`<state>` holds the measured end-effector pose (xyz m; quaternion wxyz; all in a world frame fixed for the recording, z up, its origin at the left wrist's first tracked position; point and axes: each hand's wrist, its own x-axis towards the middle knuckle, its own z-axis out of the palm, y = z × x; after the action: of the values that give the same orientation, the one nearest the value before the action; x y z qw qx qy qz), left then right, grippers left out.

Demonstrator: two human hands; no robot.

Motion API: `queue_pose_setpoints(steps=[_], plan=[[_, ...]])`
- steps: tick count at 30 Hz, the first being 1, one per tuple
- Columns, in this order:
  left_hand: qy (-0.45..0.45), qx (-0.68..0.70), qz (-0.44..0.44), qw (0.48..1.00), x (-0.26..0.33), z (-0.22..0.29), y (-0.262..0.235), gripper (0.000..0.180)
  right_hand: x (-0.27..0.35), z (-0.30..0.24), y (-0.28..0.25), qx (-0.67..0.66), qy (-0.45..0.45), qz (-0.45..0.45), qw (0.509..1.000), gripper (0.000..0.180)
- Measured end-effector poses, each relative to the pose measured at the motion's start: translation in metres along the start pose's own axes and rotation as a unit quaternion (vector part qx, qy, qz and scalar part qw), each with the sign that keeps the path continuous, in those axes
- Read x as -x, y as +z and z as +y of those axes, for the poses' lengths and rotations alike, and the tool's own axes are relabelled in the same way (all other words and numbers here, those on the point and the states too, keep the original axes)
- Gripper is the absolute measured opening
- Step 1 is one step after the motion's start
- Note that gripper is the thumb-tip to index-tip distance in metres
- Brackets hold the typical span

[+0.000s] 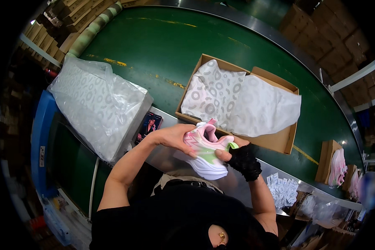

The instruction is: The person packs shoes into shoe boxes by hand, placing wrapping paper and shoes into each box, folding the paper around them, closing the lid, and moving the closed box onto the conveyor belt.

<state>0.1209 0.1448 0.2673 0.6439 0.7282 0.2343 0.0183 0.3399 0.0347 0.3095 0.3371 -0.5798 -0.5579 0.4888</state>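
A small pink, white and green sneaker (204,152) is held between both hands just above the metal table edge. My left hand (175,137) grips its toe side with the fingers wrapped over the top. My right hand (239,158), in a black fingerless glove, holds the heel end near the green pull tab. Just beyond the shoe lies an open cardboard shoe box (279,141) lined with white patterned tissue paper (237,100) on the green conveyor belt (162,46).
A stack of tissue paper in a clear plastic bag (96,104) sits at the left. A small picture card (149,125) lies beside it. Small white packets (282,189) are piled at the right. Further right stand boxes with pink shoes (336,166). Cardboard cartons line the far side.
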Motion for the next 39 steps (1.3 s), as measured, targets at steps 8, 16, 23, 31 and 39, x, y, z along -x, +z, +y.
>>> queue_pose_setpoints(steps=[8,16,23,31,39], plan=[[0.020,0.191,0.018,0.981,0.021,0.020,0.016,0.074,-0.025,-0.009,-0.003,-0.185,0.001,0.040,0.982,0.021],[0.055,0.151,0.041,0.986,0.013,0.032,0.017,0.085,-0.056,0.007,0.004,-0.170,0.052,-0.025,0.984,0.021],[0.031,0.305,0.295,0.905,-0.032,-0.022,-0.021,0.058,-0.054,0.074,0.005,-0.121,-0.086,0.314,0.938,0.049],[-0.154,0.317,0.345,0.870,-0.199,-0.089,-0.018,0.050,0.007,0.119,0.032,-0.129,0.041,0.123,0.983,0.031],[-0.095,0.540,0.107,0.829,-0.198,-0.052,0.005,0.059,-0.013,0.156,-0.046,-0.323,0.110,0.463,0.818,0.036]])
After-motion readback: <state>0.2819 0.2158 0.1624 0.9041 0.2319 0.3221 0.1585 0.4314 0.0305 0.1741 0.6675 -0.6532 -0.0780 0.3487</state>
